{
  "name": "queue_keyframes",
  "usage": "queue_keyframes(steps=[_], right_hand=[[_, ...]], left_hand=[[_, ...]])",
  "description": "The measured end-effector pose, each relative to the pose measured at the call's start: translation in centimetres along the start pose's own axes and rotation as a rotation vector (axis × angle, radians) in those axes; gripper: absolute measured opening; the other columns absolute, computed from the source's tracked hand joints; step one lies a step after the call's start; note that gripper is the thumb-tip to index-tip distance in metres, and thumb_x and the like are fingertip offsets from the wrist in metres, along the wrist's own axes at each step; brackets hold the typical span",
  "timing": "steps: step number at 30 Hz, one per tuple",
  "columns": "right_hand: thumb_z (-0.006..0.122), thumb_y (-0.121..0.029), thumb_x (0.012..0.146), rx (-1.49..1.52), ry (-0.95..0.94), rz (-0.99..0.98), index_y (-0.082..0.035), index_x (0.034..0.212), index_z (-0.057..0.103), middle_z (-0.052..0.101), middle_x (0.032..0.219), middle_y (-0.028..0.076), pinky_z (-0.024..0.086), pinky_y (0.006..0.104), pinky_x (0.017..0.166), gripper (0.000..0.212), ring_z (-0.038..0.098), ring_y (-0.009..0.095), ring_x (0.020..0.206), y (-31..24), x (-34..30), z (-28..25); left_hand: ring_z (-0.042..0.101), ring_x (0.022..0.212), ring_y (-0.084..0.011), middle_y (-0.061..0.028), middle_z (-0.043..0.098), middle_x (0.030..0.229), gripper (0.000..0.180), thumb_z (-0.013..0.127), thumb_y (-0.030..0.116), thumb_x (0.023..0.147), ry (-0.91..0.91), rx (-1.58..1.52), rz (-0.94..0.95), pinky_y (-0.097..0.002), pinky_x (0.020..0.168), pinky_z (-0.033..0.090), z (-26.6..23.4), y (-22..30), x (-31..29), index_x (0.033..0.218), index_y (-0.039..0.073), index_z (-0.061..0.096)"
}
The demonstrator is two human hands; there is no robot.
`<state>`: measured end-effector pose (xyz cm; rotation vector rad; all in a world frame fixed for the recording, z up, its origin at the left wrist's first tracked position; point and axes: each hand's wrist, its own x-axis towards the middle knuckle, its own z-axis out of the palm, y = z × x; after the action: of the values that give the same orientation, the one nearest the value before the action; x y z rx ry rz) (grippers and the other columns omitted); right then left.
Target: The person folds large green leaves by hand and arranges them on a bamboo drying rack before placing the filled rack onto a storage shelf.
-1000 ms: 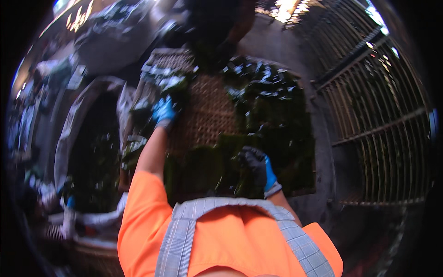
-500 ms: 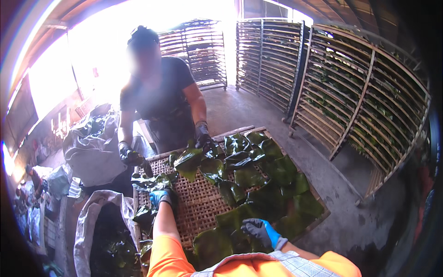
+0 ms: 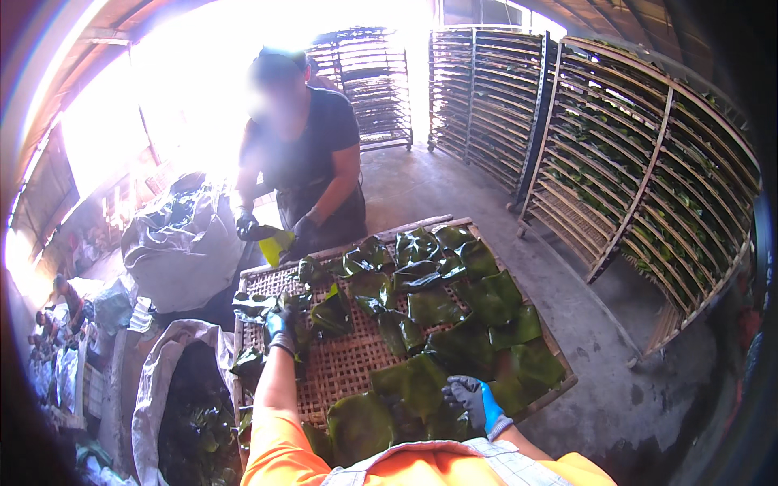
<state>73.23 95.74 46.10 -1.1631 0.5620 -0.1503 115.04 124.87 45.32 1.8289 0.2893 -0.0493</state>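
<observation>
On the woven tray (image 3: 324, 374), glossy green sheets (image 3: 361, 425); left hand (image 3: 280, 326) at the left-edge pile (image 3: 251, 301), its grip I can't tell from here; right hand (image 3: 473, 398) loosely spread; wet overlaps may cling, a hard tug could tear one

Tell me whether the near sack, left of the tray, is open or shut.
Open: the near sack's pale rim gapes wide, with green pieces visible inside. How full it is, I cannot tell.
</observation>
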Motion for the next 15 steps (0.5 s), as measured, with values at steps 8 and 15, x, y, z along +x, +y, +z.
queue_keyframes(steps=[8,15], right_hand=[[0.059,-0.021,0.091,-0.008,-0.099,-0.022,-0.008,0.111,0.059,0.066,0.095,0.003,0.051,0.0263,0.069,0.024,0.062,0.01,0.081,-4.8,2.1,0.5],[0.058,-0.011,0.09,0.046,-0.341,-0.156,-0.003,0.116,0.056,0.063,0.103,0.004,0.049,0.0225,0.076,0.028,0.059,0.009,0.089,-8.4,4.5,5.6]], left_hand=[[0.058,0.067,-0.0194,-0.0039,0.056,0.073,0.017,0.059,0.017,0.077,0.268,1.366,1.494,-0.0329,0.059,0.045,-8.4,7.9,-5.6,0.09,0.007,0.056],[0.055,0.083,-0.0168,-0.0074,0.054,0.089,0.019,0.055,0.009,0.079,-0.23,0.179,1.034,-0.0315,0.075,0.045,-11.4,10.7,-11.4,0.097,0.004,0.057]])
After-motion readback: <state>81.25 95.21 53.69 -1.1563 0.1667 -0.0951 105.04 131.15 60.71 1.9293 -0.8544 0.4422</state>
